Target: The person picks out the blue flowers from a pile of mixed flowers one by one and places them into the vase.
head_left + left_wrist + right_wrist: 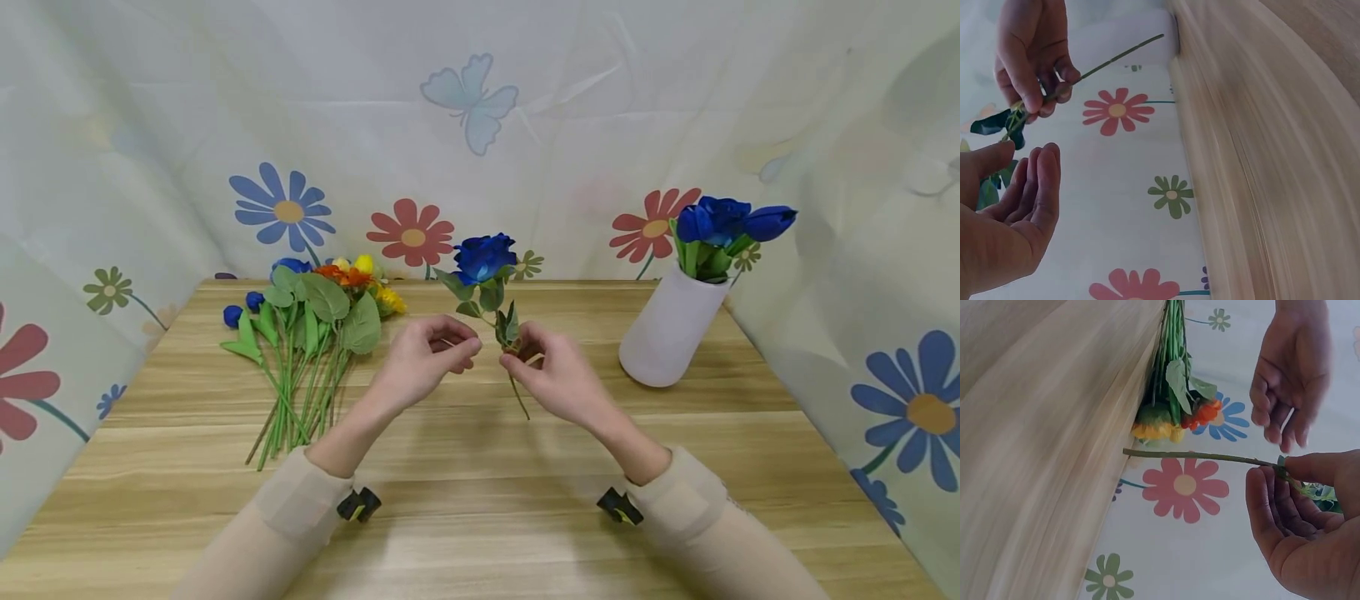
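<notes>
A blue artificial rose [485,258] with green leaves stands upright over the middle of the table. My right hand [558,371] pinches its stem [1197,456] between thumb and fingers, below the leaves, and the bare lower end slants down. Just left of the stem is my left hand [431,354], its fingers loosely bent and holding nothing. The right wrist view shows that left hand [1294,375] apart from the stem. On the right, a white vase [671,325] holds several blue flowers [720,223], tilted in the wide view.
At the table's left lies a bunch of artificial flowers with green stems [300,392], among them orange blooms [348,275], yellow blooms [390,300] and blue buds [233,316]. A flower-printed curtain [360,125] hangs behind the wooden table [480,517] and along both sides.
</notes>
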Demonstrator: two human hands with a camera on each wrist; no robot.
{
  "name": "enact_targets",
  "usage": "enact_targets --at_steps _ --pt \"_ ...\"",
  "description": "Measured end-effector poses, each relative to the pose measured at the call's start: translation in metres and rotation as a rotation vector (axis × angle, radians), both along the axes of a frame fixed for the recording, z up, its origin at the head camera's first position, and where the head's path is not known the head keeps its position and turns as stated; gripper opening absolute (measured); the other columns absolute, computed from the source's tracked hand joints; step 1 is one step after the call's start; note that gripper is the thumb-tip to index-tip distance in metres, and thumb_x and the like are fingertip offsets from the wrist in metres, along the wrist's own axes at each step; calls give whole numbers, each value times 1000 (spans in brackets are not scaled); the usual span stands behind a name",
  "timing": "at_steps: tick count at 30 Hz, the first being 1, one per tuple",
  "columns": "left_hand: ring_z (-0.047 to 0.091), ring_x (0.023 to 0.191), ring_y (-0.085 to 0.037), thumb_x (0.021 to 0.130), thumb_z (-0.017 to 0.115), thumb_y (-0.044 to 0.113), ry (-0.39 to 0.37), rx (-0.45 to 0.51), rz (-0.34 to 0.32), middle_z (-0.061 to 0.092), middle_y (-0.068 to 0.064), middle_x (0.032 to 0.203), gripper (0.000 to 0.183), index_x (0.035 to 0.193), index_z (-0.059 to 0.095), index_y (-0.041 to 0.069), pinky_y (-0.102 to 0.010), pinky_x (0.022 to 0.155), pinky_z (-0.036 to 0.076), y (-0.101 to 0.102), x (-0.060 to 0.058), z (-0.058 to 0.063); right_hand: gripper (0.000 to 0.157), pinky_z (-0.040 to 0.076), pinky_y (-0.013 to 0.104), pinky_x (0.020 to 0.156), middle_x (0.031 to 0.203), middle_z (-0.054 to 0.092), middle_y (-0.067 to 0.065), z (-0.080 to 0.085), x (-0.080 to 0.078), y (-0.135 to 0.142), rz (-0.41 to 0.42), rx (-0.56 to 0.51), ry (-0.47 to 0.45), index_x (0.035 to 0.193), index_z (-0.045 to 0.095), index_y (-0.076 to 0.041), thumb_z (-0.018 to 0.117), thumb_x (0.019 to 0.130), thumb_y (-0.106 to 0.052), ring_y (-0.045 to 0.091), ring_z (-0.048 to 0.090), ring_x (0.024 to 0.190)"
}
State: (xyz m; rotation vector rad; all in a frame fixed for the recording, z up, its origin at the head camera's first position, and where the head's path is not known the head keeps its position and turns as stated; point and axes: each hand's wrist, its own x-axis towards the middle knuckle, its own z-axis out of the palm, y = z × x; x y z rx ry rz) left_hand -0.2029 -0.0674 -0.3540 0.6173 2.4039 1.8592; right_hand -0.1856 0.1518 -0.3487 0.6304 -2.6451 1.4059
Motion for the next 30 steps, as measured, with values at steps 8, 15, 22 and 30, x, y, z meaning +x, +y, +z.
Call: enact_targets --at_steps 8,15,22,30 --pt "67 75 -23 99 70 14 37 -92 9 70 -8 90 15 108 71 1 -48 74 58 -12 -2 -2 7 60 38 75 90 68 6 5 -2 13 -22 14 49 102 65 -3 70 98 -7 21 69 89" --pt "66 82 -24 100 70 16 56 -161 22 70 -8 95 15 108 72 4 -41 74 56 -25 -2 -1 7 60 34 73 89 69 7 11 -4 28 -52 43 120 101 66 -3 71 98 -7 21 69 86" --pt "65 92 -23 99 71 19 61 -218 58 70 -3 102 13 107 73 10 -39 78 54 -39 -4 -5 6 60 32 71 89 69 8 17 -6 42 -86 48 186 102 67 -2 70 98 -6 20 69 84" --pt "64 92 -24 101 69 19 36 -243 71 70 -4 102 15 110 72 7 -39 78 53 -54 -8 -6 9 60 37 72 90 70 10 27 -5 57 -125 91 263 105 68 0 70 97 -4 22 69 82"
